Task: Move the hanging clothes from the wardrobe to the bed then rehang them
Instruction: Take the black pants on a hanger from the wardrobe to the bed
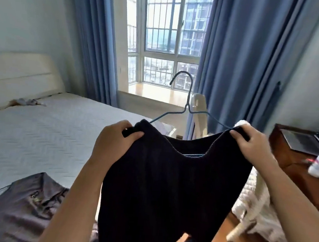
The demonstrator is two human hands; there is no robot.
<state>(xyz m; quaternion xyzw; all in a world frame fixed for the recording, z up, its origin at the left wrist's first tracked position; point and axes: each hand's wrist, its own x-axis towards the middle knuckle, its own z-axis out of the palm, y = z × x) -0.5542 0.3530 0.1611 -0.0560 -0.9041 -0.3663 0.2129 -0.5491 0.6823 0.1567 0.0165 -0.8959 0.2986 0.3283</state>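
Observation:
A dark navy knit top (161,187) hangs in front of me on a blue wire hanger (187,104), whose hook sticks up above the neckline. My left hand (116,136) grips the top's left shoulder over the hanger's end. My right hand (251,144) grips the right shoulder the same way. The garment is held up above the foot of the bed (50,137). A grey-brown collared shirt (22,205) lies flat on the bed at the lower left. The wardrobe is out of view.
A white fluffy garment (252,208) drapes over a pale chair (199,104) to the right. A wooden desk (288,158) with a laptop (308,138) stands at far right. Blue curtains (244,60) frame the window behind. A small cloth (27,102) lies near the headboard.

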